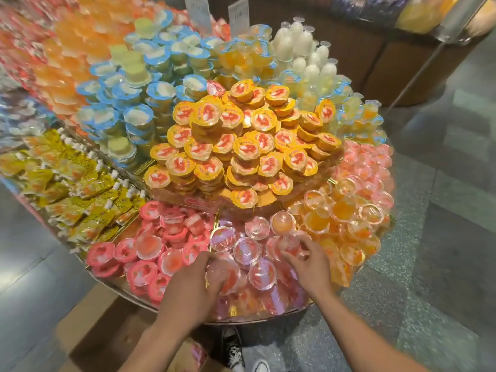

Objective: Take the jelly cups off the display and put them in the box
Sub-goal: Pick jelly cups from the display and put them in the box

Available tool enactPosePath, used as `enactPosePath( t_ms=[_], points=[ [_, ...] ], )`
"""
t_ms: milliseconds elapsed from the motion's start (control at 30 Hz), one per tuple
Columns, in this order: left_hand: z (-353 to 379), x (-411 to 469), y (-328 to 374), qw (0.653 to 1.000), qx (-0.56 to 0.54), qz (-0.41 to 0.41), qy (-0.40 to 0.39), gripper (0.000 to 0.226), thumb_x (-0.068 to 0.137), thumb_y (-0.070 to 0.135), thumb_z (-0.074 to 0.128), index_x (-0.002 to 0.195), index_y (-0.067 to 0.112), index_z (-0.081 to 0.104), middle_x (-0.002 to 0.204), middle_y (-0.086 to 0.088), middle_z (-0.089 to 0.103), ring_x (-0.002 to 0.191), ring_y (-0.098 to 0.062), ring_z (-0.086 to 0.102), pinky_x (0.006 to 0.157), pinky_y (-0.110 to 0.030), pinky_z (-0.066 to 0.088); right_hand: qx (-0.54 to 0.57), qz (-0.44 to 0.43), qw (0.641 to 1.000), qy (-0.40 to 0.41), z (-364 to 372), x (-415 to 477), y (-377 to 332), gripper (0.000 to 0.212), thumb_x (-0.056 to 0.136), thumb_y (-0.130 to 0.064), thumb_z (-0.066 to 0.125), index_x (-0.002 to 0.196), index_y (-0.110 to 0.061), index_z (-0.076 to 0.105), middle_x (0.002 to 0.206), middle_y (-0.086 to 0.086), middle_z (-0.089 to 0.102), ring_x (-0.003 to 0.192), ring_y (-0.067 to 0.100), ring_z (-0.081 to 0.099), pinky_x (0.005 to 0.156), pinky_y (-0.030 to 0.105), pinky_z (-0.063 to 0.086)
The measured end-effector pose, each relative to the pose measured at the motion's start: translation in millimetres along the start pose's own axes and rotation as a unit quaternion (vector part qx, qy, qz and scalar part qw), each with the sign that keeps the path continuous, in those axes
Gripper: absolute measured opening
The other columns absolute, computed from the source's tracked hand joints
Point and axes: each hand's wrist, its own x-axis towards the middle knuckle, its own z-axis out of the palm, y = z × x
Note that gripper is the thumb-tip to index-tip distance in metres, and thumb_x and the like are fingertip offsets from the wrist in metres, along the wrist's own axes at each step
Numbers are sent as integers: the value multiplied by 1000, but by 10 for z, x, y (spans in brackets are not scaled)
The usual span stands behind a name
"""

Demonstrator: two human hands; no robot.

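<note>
A pile of clear jelly cups with pale pink lids (pixel 249 251) fills the front section of the display (pixel 257 319). My left hand (pixel 193 280) curls over one clear cup (pixel 226 275) at the pile's left side. My right hand (pixel 308 261) grips another clear cup (pixel 291 244) at the pile's right side. The cardboard box (pixel 99 328) stands on the floor below the display, to the left of my arms; its inside is mostly hidden.
Red-lidded cups (pixel 139 259) lie to the left, orange clear cups (pixel 346 224) to the right. A mound of yellow-lidded cups (pixel 241 146) rises behind. Yellow pouches (pixel 75 189) sit far left. My shoes (pixel 236 353) stand on the grey floor under the display edge.
</note>
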Motion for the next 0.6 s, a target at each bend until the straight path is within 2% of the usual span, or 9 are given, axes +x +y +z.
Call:
enactPosePath(
  t_ms=[67,133,200,267,333,400,500,600],
  points=[
    [33,156,-33,1000,-2,12,0,35,91,51,63,119,37,49,95,10,72,83,-12,68,69,-32,54,-13,9,1000,0,116,67,65,43,84,-33,80,106,-56,52,113,-24,56,103,-2,54,83,11,46],
    [85,300,-57,1000,-3,29,-3,35,91,47,65,121,37,49,96,11,71,81,-11,68,68,-30,54,-27,22,999,-6,223,112,152,46,84,-41,79,124,-43,57,121,-19,58,109,8,59,92,34,55],
    [143,431,-72,999,-1,44,-3,36,92,41,66,123,34,50,96,9,71,80,-13,66,68,-33,53,-34,30,999,-12,307,159,216,56,85,-44,77,135,-34,55,128,-17,55,113,11,59,97,42,54],
    [196,534,-78,999,-1,54,-3,35,92,39,66,122,33,49,90,8,68,78,-17,64,66,-36,50,-38,41,998,-11,353,157,202,59,87,-39,76,140,-31,52,132,-13,53,119,10,55,105,38,49],
    [253,606,-53,998,1,62,-8,33,92,36,66,120,31,50,78,10,61,73,-19,60,61,-33,40,-45,44,998,-11,380,121,195,61,88,-35,76,143,-29,49,135,-12,53,120,5,48,107,30,42],
    [300,676,-5,998,5,67,-8,33,91,32,68,120,28,53,71,11,55,68,-18,58,59,-32,32,-46,47,998,-8,391,108,186,63,89,-34,75,145,-27,47,138,-11,51,121,3,45,109,30,40],
    [396,783,26,997,13,70,-7,35,89,28,69,121,23,56,77,2,67,71,-23,64,60,-32,33,-59,47,997,-13,386,130,187,65,89,-33,74,147,-24,45,142,-8,50,130,10,47,113,35,40],
    [483,868,22,997,19,69,-5,34,89,27,69,120,20,57,76,0,68,69,-26,66,62,-34,40,-69,47,996,-19,391,160,227,66,89,-36,74,146,-26,44,143,-9,50,131,10,47,112,29,37]
  ],
)
